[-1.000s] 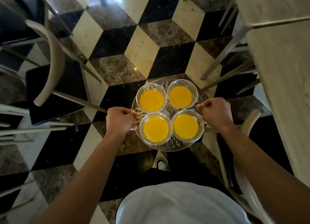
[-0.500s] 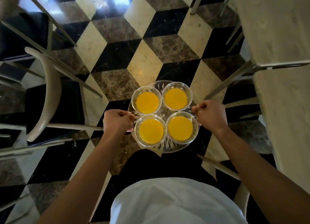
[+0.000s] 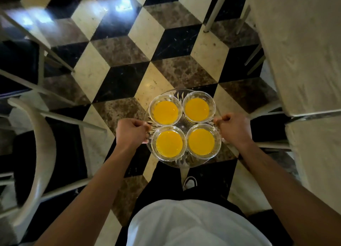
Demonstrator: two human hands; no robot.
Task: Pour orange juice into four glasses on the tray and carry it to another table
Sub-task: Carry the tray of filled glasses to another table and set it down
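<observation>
A round clear glass tray (image 3: 181,162) hangs level in the air above the floor, in front of my waist. On it stand several glasses of orange juice (image 3: 196,110), packed close together in a square. My left hand (image 3: 131,133) grips the tray's left rim with curled fingers. My right hand (image 3: 234,128) grips the right rim the same way. Both arms reach forward from the bottom of the view.
A pale stone-topped table (image 3: 302,54) runs along the right side, a second top (image 3: 317,153) just behind it. A white chair with a dark seat (image 3: 42,149) stands at the left. The checkered marble floor (image 3: 129,52) stretches ahead between them.
I have walked forward with the tray held in both hands. The chair at the left and the table at the right have slid toward me. The grips are unchanged.
</observation>
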